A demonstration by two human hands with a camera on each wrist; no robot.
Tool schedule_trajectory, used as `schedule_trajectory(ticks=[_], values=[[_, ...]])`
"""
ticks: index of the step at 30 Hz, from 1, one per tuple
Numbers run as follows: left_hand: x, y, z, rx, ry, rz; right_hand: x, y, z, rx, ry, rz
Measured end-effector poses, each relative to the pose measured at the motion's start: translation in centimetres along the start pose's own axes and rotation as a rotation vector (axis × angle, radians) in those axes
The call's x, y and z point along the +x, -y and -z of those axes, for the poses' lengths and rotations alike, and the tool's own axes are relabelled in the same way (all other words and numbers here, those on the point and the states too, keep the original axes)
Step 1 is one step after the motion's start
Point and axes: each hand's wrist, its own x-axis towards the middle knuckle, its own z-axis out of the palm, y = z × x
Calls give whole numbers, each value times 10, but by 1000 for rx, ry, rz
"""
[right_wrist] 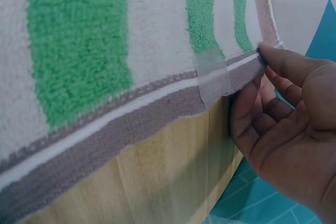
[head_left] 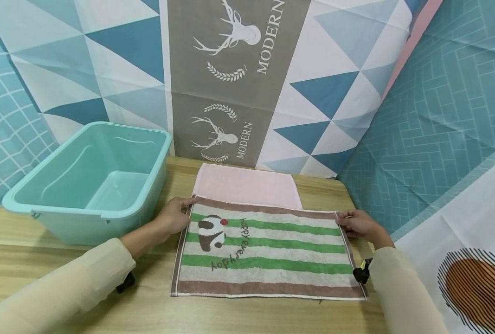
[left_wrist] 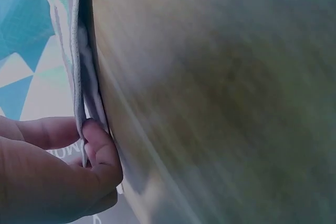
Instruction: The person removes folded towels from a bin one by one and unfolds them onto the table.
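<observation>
A striped towel (head_left: 272, 253) in green, white and brown, with a panda and the words "happy every day", is spread wide between both hands. My left hand (head_left: 173, 216) pinches its far left corner between thumb and fingers, as the left wrist view shows close up. At the far right corner, my right hand (head_left: 360, 223) pinches the brown edging (right_wrist: 157, 108) with the thumb on top and fingers curled beneath. Behind it a pink towel (head_left: 247, 185) lies flat on the wooden table (head_left: 147, 301), its near part covered by the striped one.
An aqua plastic basin (head_left: 76, 227) stands on the table at the left, beside my left forearm. Along the back hangs a patterned cloth (head_left: 226, 93) with deer heads and triangles. A teal cloth (head_left: 452, 120) drapes down on the right.
</observation>
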Motion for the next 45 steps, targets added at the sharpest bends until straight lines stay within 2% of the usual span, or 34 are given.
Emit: schedule_trajectory(ticks=[7,11,15,20,25,28,31,33,37,40,45], values=[[0,2,1,-19,11,46,-1,2,-2,3,-9,-2],[0,1,2,-30,17,56,0,2,-2,19,-5,2],[0,1,2,-39,-4,52,2,3,-1,30,-14,-6],[-1,-2,1,0,-63,-1,-1,5,-1,-14,-72,-22],[-2,-11,1,54,-114,-49,-8,16,-3,-32,-123,30],[-2,-15,0,57,-124,-73,-9,26,-7,-49,-142,54],[0,-15,-1,74,-119,-108,-7,36,-17,-131,-158,91],[2,-13,-3,135,-112,-149,-4,42,-26,-197,-175,117],[4,-12,-8,332,-120,-268,6,52,-48,-292,-225,177],[6,-13,-11,447,-166,-343,13,60,-64,-326,-257,225],[11,-16,-14,656,-269,-433,16,78,-92,-370,-231,300]])
